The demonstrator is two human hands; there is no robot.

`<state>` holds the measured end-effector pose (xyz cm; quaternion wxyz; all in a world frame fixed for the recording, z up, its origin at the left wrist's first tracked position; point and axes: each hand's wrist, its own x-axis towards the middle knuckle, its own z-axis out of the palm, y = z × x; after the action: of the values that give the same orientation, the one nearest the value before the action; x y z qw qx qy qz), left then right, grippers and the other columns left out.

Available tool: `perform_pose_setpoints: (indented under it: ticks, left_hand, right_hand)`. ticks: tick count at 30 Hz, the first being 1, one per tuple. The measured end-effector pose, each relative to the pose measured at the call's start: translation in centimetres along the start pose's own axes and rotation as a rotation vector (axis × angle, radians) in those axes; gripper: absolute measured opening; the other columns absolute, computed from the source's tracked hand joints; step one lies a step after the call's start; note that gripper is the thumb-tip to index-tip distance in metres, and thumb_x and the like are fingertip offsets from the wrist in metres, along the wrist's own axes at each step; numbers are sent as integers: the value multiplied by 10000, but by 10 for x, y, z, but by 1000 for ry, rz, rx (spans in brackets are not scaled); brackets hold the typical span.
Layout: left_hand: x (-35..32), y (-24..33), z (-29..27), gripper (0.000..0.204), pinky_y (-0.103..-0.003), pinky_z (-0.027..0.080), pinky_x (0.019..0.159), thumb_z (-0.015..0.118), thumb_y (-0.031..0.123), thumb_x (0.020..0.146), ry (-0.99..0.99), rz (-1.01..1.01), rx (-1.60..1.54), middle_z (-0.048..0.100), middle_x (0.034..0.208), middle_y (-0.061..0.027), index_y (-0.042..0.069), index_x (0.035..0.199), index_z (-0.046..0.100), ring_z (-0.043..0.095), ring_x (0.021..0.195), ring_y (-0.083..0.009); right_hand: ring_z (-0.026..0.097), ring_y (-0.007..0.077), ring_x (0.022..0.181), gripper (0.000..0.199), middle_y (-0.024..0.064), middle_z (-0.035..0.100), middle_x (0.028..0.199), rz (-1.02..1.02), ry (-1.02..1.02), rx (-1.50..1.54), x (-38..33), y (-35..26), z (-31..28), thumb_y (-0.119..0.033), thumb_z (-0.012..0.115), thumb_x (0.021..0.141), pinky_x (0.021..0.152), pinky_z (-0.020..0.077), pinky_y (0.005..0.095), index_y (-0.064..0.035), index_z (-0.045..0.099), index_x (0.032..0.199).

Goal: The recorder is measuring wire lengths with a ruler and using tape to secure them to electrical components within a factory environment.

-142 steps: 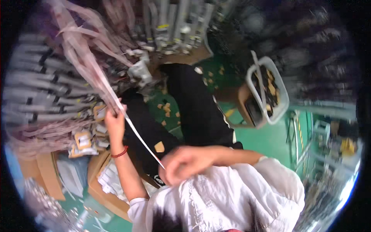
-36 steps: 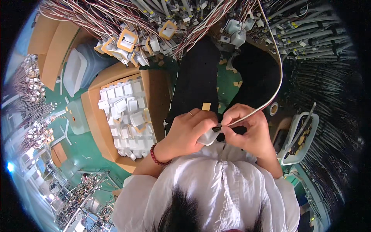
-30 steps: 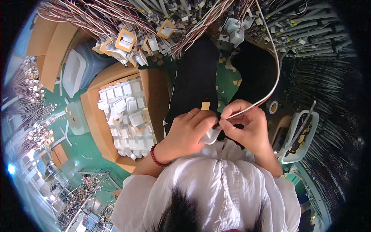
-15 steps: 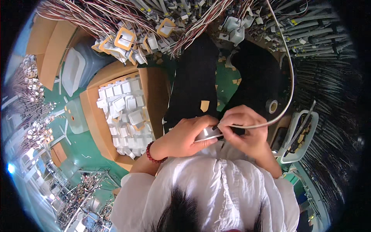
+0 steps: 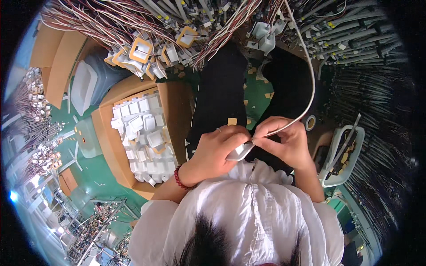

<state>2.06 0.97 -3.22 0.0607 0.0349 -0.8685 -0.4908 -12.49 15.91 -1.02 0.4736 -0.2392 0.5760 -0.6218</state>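
Head — left grip (image 5: 218, 151) round housing (image 5: 241, 152), right (image 5: 286, 142) pinching cable (image 5: 313, 82)

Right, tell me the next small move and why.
The right hand should probably ease the white cable gently toward the white plastic housing, since its fingers pinch the cable close to the housing's edge while the left hand grips the housing; whether the cable's end is seated is hidden.

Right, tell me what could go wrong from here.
The white cable arcs from the right hand to the upper edge of view, so a snag might tug it loose from that pinch. The small white housing could slip if the left hand loosens. The tan piece on the dark trousers may slide off if the leg shifts.
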Motion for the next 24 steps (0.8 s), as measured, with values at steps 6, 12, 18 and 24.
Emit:
perform_pose_setpoints:
  ticks: [6,12,18,24]
  left_hand:
    - [3,3,-1,451,-365,511,677,679,96,659,-51,-52,16,604,997,-105,74,1081,523,626,851,-304]
    - [11,-15,17,498,-309,446,886,567,304,917,-94,-421,-951,505,1179,-51,67,1309,372,517,1069,-133]
    - [30,-11,43,539,-342,417,954,397,462,971,59,-510,-1316,490,1220,-66,87,1346,303,498,1123,-166]
    - [36,-11,58,482,-254,370,885,493,265,969,-38,-231,-801,421,1176,-71,58,1345,274,472,983,-126]
  right_hand:
    - [609,192,758,137,78,631,808,-127,53,-347,-1,-1,6,16,734,719,674,486,279,-23,696,844]
    - [489,216,1041,427,96,531,1121,-247,151,-302,10,20,-4,-244,534,918,913,401,335,-35,471,1285]
    - [564,212,667,105,79,592,760,-264,631,-656,-17,13,14,-32,667,746,630,445,306,-38,649,849]
    - [510,211,647,186,71,541,732,-121,641,-627,-9,33,11,-81,743,695,572,400,311,-28,678,861]
